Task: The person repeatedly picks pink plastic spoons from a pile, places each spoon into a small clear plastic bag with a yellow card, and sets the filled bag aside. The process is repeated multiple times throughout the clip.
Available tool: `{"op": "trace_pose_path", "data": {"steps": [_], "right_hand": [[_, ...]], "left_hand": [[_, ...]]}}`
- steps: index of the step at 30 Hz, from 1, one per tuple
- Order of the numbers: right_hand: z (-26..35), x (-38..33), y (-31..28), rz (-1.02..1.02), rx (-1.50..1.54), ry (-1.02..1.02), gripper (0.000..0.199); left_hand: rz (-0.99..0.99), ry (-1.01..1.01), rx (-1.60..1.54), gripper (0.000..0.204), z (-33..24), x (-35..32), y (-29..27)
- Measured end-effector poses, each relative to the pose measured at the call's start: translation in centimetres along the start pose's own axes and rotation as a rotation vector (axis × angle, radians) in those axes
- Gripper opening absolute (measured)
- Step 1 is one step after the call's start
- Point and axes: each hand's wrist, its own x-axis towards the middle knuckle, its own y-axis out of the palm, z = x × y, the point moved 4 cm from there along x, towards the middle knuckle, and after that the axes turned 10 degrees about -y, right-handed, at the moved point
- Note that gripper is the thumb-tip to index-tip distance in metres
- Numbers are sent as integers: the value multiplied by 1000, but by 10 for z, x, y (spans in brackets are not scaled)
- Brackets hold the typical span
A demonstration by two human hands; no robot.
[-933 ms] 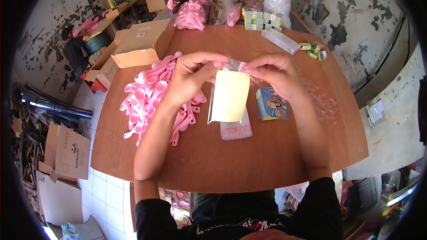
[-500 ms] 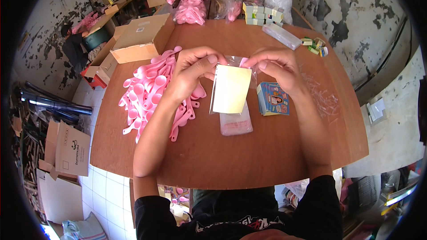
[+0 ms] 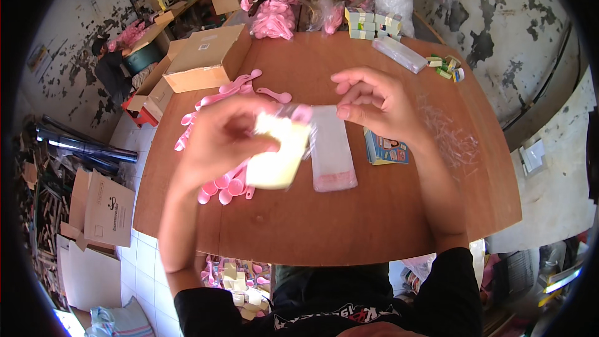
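My left hand (image 3: 215,134) pinches a clear plastic bag (image 3: 277,159) between thumb and fingers. Pale yellow card fills most of the bag, blurred by motion, and a bit of pink shows at its top. This hand is over the pile of pink plastic spoons (image 3: 232,182) and hides much of it. To the right of the bag lies a stack of clear plastic sleeves (image 3: 332,146). My right hand (image 3: 377,103) hovers above the table, fingers curved and apart, holding nothing. Just below it sits a stack of blue printed cards (image 3: 388,151), partly covered by the hand.
A cardboard box (image 3: 206,56) stands at the table's back left. Small boxes (image 3: 373,24) and a clear plastic pack (image 3: 399,54) lie at the back right, thin clear strips (image 3: 454,140) at right. Below the front edge, a container holds bagged yellow cards (image 3: 240,281). A person (image 3: 112,68) sits far left.
The bag with the card has moved left and down in my left hand. My right hand has let go of it and opened. The sleeve stack is now uncovered.
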Motion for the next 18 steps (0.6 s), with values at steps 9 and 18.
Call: {"op": "trace_pose_path", "data": {"steps": [9,18], "right_hand": [[-5,8,-20,110,-127,113,23],[-54,-25,31,640,-353,283,14]], "left_hand": [[218,-766,118,45,111,-285,-61],[608,-1037,316,50,235,-324,52]]}}
